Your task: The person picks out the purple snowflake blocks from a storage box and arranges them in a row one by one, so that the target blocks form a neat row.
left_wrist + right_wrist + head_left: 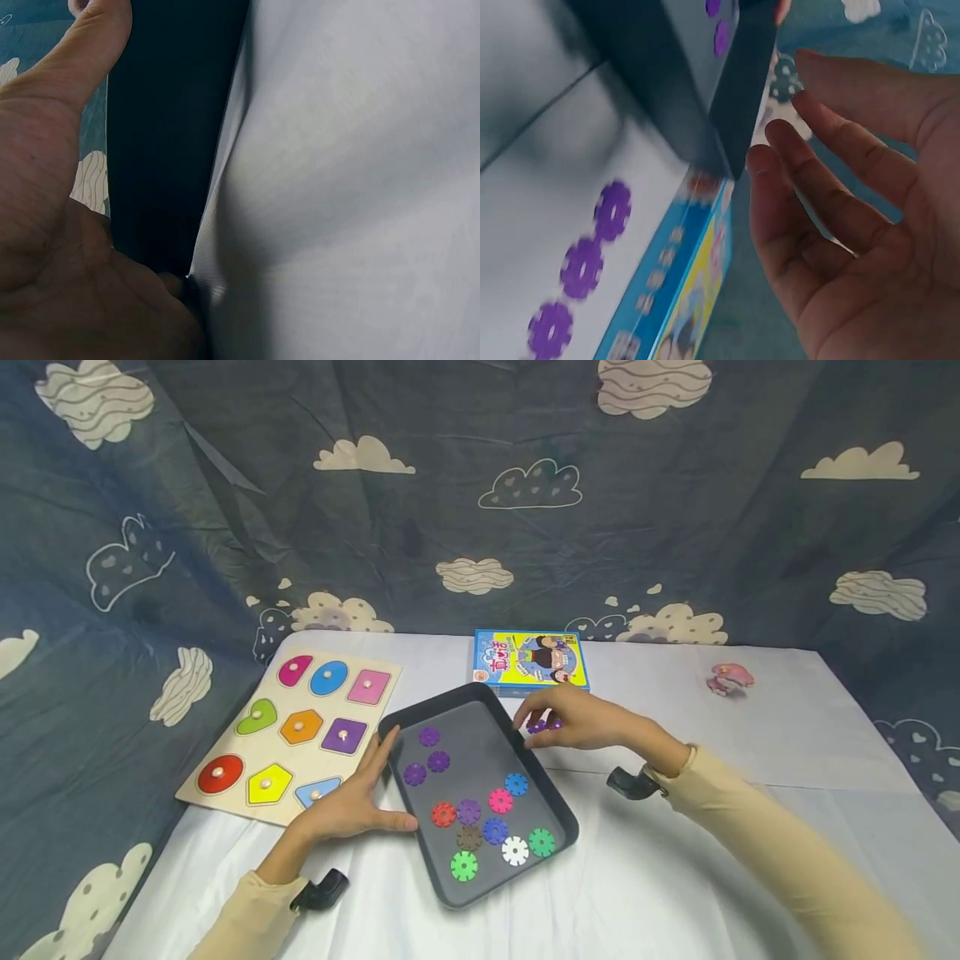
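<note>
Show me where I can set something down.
Bare: white cloth between tray and right sleeve, and between game box and pink figurine. Crowded: between tray and shape board, around the left grip; before the game box, with purple discs and right grip.

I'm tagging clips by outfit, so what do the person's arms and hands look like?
The left sleeve and right sleeve are plain beige, reaching the wrists. A small black device is worn at the left wrist, another at the right. The left hand and right hand wear no gloves.
</note>
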A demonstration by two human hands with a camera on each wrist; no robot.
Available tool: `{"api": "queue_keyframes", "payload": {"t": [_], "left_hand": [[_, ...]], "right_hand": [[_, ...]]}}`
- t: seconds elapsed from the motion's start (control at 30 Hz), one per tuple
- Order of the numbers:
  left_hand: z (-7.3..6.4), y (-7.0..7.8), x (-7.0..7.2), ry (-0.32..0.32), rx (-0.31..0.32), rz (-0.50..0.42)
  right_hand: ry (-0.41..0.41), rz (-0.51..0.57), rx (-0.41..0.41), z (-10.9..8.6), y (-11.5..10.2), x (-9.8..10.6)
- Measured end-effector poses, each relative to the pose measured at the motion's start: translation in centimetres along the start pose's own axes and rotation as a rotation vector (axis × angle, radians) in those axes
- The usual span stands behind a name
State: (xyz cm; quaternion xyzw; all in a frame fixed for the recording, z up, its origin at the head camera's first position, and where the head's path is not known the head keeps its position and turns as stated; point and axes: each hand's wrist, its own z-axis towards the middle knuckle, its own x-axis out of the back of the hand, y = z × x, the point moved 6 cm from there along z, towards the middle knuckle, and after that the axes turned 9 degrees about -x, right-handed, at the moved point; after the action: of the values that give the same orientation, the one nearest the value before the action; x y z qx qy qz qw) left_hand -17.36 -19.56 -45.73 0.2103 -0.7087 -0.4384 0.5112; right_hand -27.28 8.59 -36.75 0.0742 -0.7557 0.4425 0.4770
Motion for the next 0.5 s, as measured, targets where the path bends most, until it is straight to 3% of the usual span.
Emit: {"api": "queue_keyframes", "payload": {"t": [0.3, 0.5], "left_hand": [[0.1, 0.0, 0.0, -0.003, -0.009, 0.023], [0.1, 0.0, 0.0, 0.002, -0.005, 0.009]], "right_hand": [[-0.100, -0.073, 0.059, 2.0, -3.1, -2.2], [-0.216, -0.062, 0.076, 3.5, -4.2, -4.1]]}}
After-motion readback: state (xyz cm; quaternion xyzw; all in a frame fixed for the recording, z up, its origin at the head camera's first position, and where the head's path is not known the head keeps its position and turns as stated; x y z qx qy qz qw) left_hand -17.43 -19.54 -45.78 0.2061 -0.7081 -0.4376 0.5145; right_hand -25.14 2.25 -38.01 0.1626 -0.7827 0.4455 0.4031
